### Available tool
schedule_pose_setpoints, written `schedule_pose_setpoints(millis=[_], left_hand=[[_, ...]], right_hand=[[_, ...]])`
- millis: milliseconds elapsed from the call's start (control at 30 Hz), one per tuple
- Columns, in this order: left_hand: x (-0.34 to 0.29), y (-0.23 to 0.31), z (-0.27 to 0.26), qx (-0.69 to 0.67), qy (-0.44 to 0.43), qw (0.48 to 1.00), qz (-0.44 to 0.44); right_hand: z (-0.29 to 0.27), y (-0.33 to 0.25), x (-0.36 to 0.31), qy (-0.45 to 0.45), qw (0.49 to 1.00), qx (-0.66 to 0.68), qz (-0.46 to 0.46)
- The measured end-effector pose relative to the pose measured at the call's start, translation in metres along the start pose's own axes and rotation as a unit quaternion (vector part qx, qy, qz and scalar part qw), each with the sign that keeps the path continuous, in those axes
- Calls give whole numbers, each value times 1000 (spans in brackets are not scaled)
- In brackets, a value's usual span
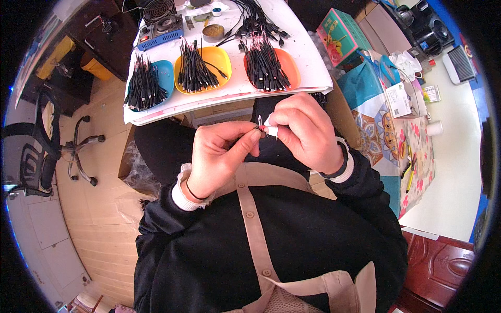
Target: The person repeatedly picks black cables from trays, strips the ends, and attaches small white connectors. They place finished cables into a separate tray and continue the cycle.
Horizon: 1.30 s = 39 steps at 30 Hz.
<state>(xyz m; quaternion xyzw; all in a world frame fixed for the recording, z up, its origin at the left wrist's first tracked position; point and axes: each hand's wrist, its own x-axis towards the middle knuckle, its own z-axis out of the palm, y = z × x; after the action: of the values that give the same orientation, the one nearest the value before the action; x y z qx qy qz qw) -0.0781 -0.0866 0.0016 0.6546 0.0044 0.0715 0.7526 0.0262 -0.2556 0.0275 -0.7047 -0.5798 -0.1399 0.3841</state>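
Note:
Above my lap, in front of the white table (229, 99), both hands meet fingertip to fingertip. Thumb and forefinger of my left hand (222, 148) pinch a thin dark cable end (258, 128) with a bit of red at it. My right hand (308, 130) is closed on a small white piece (272, 130), perhaps tissue or tape, held against that end. Most of the cable is hidden by the fingers. Bundles of short black cables lie in a blue tray (166, 70), a yellow tray (223, 60) and an orange tray (292, 68) just beyond my hands.
At the table's back left stands a blue-fronted device with a fan (162, 37). A round tin (213, 33) sits beside it, and more loose black cables (258, 21) lie at the back. To the right are a green box (342, 36) and a side table holding yellow-handled pliers (408, 172).

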Motion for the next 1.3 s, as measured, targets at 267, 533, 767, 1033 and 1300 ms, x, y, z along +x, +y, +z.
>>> schedule_pose_setpoints(millis=[267, 533, 767, 1033, 1300], left_hand=[[8, -10, 3, 331, 42, 917, 219], [3, -2, -8, -100, -47, 991, -75], [-3, -11, -15, -58, -86, 994, 20], [1, -19, -19, -150, -144, 978, -15], [5, -25, -10, -245, -49, 968, 32]], right_hand=[[11, 11, -15, -102, 710, 510, 475], [5, 5, -1, -4, 999, 53, 9], [-7, -12, -1, -70, 951, 250, 170], [1, -9, -3, -43, 990, 134, 24], [-6, 6, -15, 6, 990, 88, 109]])
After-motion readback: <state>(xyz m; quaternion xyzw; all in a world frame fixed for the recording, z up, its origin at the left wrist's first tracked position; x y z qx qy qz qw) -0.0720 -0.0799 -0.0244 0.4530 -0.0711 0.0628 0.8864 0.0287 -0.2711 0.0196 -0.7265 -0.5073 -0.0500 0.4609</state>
